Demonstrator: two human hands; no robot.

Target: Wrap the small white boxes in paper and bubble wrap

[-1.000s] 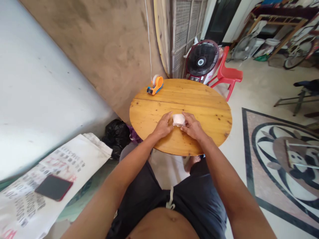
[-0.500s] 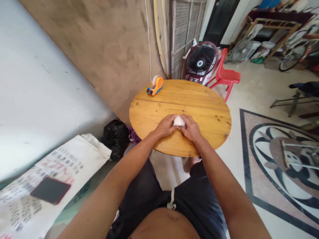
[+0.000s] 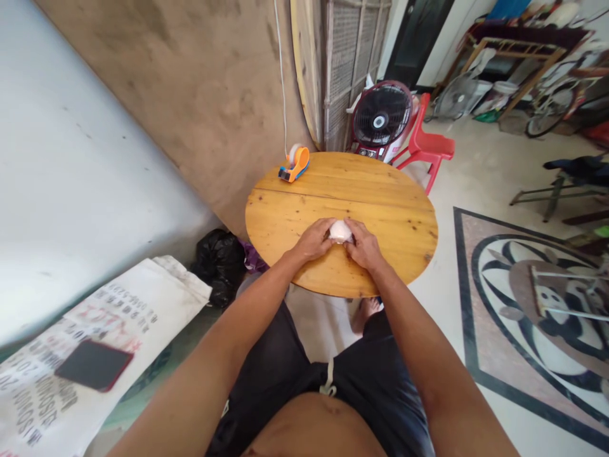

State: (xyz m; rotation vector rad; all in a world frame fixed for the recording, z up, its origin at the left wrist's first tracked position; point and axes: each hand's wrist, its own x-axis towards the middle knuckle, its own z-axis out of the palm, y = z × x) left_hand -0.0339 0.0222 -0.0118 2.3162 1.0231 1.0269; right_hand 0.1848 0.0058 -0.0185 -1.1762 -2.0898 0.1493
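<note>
A small whitish bundle with a shiny, plastic-like surface (image 3: 340, 231) rests on the round wooden table (image 3: 375, 181), near its front half; what it contains I cannot make out. My left hand (image 3: 316, 239) grips its left side, fingers curled. From the right, my right hand (image 3: 362, 244) holds the same bundle between thumb and fingers. Toward the back left of the tabletop stands an orange and blue tape dispenser (image 3: 299, 165) with a roll of tape in it, apart from both hands.
Behind the table are a dark red fan (image 3: 382, 117) and a red plastic chair (image 3: 428, 143). A phone (image 3: 94, 364) lies on a printed white sack (image 3: 157, 298) at the left. Black plastic bags (image 3: 219, 263) sit by the wall. A bicycle (image 3: 554, 105) stands far right.
Both hands keep their hold on the whitish bundle, with the right fingers shifting slightly at its near edge. The whole view has moved a little.
</note>
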